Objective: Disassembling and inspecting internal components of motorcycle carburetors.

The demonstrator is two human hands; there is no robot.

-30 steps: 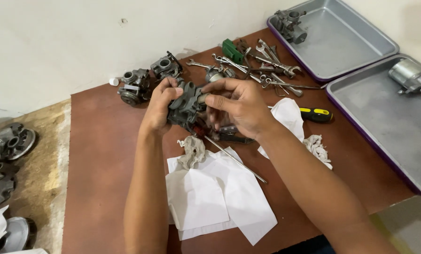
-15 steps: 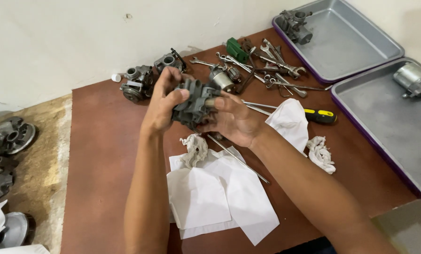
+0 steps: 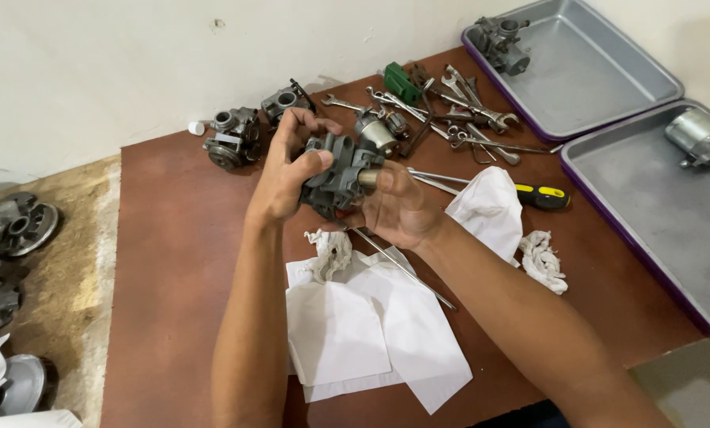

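Brown table (image 3: 181, 261), tissues (image 3: 371, 333) at 6 o'clock — left hand (image 3: 288, 170) and right hand (image 3: 398, 210) both clamped around engine part (image 3: 335, 170), held aloft.

Carburetor (image 3: 335, 174) held above desk (image 3: 173, 261), paper sheets (image 3: 371, 333) beneath. Wrench pile (image 3: 458, 111) behind it; two trays (image 3: 608, 71) right. Screwdriver (image 3: 541, 196) between wrenches and near tray (image 3: 656, 230).

The table (image 3: 181, 261) is reddish brown, with white paper sheets (image 3: 371, 333) at its near middle and a dark grey carburetor (image 3: 335, 170) held above them. Far right sit two silver-grey trays (image 3: 601, 71) edged in purple, and beside them a screwdriver (image 3: 541, 196) with a black-and-yellow handle. A green tool (image 3: 401, 82) lies among the bare steel wrenches (image 3: 458, 111) at the far side.
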